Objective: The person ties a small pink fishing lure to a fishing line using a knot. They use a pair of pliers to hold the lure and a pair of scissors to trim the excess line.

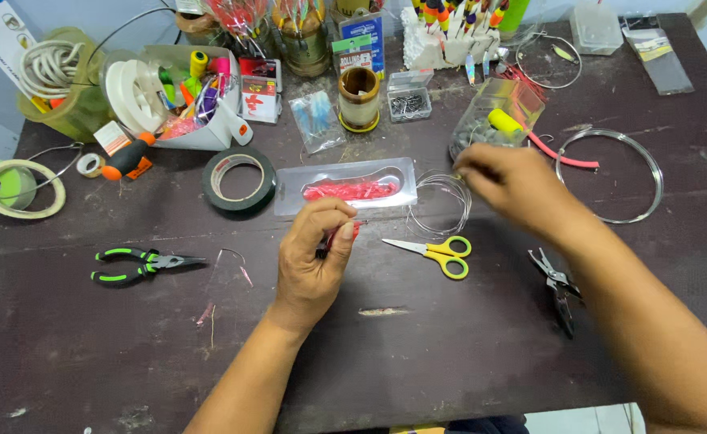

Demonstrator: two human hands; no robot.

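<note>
- While the left hand [311,261] hovers over the middle of the dark table [88,345], its fingers are pinched shut on a small red piece [344,234] (too small to tell its exact kind).
- That piece sits just below the clear plastic tray [345,186], which holds a heap of similar red bits [347,191].
- Further right, the right hand [514,189] is blurred; its fingertips are drawn together beside a coil of thin wire [442,202], but whether they grip the wire I cannot tell.
- Yellow-handled scissors [438,251] lie between the two hands.
- Green-handled pliers [140,264] rest well to the left, black pliers [558,288] by the right forearm.
- A roll of black tape [239,181] lies left of the tray.
</note>
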